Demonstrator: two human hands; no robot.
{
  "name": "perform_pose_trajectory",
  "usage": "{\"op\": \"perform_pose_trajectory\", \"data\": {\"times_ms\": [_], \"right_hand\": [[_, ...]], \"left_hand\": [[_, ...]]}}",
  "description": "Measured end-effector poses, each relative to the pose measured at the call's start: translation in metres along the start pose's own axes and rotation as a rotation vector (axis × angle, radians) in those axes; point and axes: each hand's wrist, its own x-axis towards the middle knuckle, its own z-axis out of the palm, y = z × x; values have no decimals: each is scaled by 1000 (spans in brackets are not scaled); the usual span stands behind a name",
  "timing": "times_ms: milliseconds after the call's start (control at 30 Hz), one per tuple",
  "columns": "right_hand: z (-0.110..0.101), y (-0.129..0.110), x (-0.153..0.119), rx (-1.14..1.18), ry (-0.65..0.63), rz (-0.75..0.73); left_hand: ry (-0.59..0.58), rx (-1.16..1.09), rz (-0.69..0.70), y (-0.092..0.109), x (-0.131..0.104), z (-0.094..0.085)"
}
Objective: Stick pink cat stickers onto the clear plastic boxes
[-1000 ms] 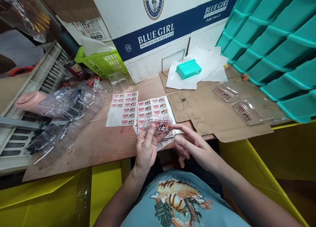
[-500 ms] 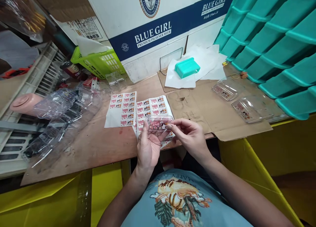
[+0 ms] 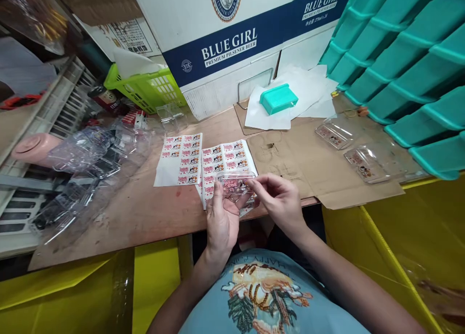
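Note:
My left hand (image 3: 222, 222) holds a small clear plastic box (image 3: 238, 177) from below and the left, thumb along its near left corner. A pink and white sticker (image 3: 232, 184) with a cat lies against the box's face. At the sticker's right end, my right hand (image 3: 281, 203) pinches with thumb and forefinger; whether that end is stuck down is too small to tell. Under and behind the box are sticker sheets (image 3: 212, 155) printed with the same cat. Another sticker sheet (image 3: 169, 171), with several stickers gone, lies to the left.
Two clear boxes with cat stickers (image 3: 366, 164) rest on flattened cardboard (image 3: 316, 179) at right. Teal bins (image 3: 403, 82) are stacked behind them; one teal container (image 3: 279, 100) sits on white paper. Clear plastic boxes (image 3: 90, 179) pile up at left beside a green basket (image 3: 145, 89).
Both hands and the box have shifted very slightly in the view, which has itself moved a little. The right fingers stay at the sticker's right end.

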Motion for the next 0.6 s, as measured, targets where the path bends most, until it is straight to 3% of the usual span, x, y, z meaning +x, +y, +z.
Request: {"op": "perform_pose_trajectory", "data": {"times_ms": [100,133,300,467,533,600], "right_hand": [[-1,-1,-3,-266,-27,-370],[-1,0,-3,-302,-38,-434],[-1,5,-3,-240,61,-242],[1,4,-6,-364,-53,-522],[0,6,-4,-261,-17,-373],[-1,9,1,-95,33,-119]], "left_hand": [[13,-10,-34,-1,0,0],[18,-17,-44,0,0,0],[48,-55,-17,0,0,1],[6,-24,-57,-3,-1,1],[26,-41,-44,-3,-1,0],[36,-58,-24,-3,0,0]]}}
